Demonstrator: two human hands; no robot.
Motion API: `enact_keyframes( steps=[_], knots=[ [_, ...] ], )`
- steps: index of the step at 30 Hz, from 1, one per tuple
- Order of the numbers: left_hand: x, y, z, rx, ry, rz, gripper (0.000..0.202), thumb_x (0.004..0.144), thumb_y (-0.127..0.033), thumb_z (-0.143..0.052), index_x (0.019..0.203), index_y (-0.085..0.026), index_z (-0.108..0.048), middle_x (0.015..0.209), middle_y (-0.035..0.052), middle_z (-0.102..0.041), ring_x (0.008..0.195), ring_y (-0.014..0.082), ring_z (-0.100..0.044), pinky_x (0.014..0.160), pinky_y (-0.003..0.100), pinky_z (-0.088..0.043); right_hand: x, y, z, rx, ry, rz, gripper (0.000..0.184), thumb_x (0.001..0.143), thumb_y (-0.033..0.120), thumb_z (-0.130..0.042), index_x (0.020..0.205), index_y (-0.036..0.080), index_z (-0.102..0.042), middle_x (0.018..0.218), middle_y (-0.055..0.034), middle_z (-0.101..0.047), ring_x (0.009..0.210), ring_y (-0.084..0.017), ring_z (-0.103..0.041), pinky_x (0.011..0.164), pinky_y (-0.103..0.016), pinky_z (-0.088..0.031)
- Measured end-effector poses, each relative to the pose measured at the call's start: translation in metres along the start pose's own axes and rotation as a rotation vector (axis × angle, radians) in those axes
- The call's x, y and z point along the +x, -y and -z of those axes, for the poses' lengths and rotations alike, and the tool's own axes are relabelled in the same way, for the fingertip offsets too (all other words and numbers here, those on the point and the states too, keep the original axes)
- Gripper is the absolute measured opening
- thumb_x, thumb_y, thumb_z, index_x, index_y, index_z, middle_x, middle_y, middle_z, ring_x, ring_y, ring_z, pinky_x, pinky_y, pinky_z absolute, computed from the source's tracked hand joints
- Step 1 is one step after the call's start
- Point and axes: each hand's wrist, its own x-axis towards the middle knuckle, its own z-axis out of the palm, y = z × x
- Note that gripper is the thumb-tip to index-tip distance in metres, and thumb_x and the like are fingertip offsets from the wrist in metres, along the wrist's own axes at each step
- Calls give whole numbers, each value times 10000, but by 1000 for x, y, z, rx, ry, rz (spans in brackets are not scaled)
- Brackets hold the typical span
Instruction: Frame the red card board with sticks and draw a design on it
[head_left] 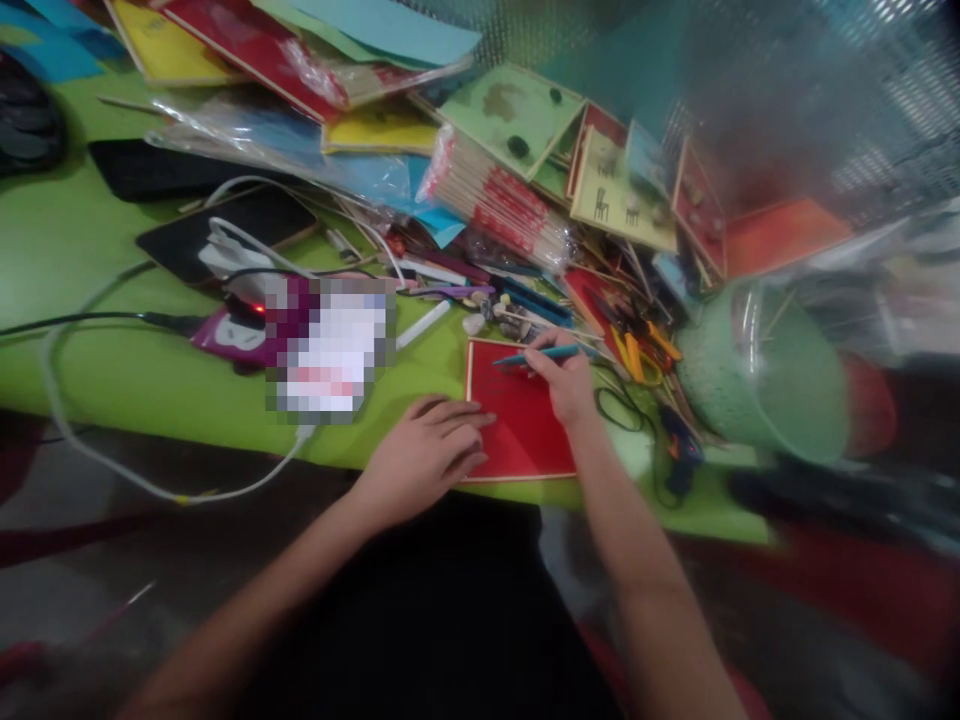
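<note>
Low centre of frame, near table edge: red square card [517, 420] lies flat on the lime-green table [90, 260], pale border showing along its edges.

My left hand [427, 455] rests palm down, fingers stretched out and close together, fingertips on the card's left edge. It grips nothing.

My right hand [566, 385] is closed around a teal pen [544, 353]. The pen lies nearly level, its tip pointing left over the card's upper part. I cannot tell whether the tip touches.

Around the card:
- Just above it, a scatter of small grey pebbles [487, 315], rounded and smooth, among loose pens and thin sticks.
- Right of my pen hand, yellow-handled scissors [637, 355] and a loop of black cord [622, 405], crowding the card's right side.
- Further right, a mint-green plastic basket [765, 375] tipped on its side, with a perforated wall.
- Upper centre, a bundle of thin sticks [499, 205] in clear crinkled wrap; beside it a green card [517, 115] with dark pebbles stuck on, and more square cards leaning in a row.
- Upper left, stacked sheets of coloured paper in plastic sleeves, glossy.
- Left, a black flat pad [225, 235] and a purple device [232, 335] with a red light; a white cable [97, 455] loops off the table edge.

Right side of frame is blurred.
</note>
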Motion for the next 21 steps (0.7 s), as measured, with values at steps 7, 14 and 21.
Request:
enact_keyframes(
  steps=[7,14,21],
  knots=[
    [0,0,0,-43,-4,24,199,1061,-344,-545,939,-236,-659,1386,11,-727,1356,228,-611,1152,489,-395,-3,4,-6,-53,23,8,247,797,410,-775,807,250,-587,707,56,-579,588,-124,-560,610,-288,-507],
    [0,0,-1,-18,-18,1,224,1071,-359,-530,929,-223,-638,1392,10,-724,1339,230,-624,1130,479,-403,-1,1,-4,-104,25,19,313,803,484,-782,812,244,-581,680,62,-584,590,-123,-579,620,-276,-526],
    [-1,1,-2,-7,-37,-10,226,1074,-366,-523,935,-223,-629,1400,2,-718,1329,230,-631,1126,483,-410,-2,1,-3,-109,40,48,265,831,436,-781,814,239,-605,699,61,-603,604,-115,-585,646,-271,-521]
  ],
)
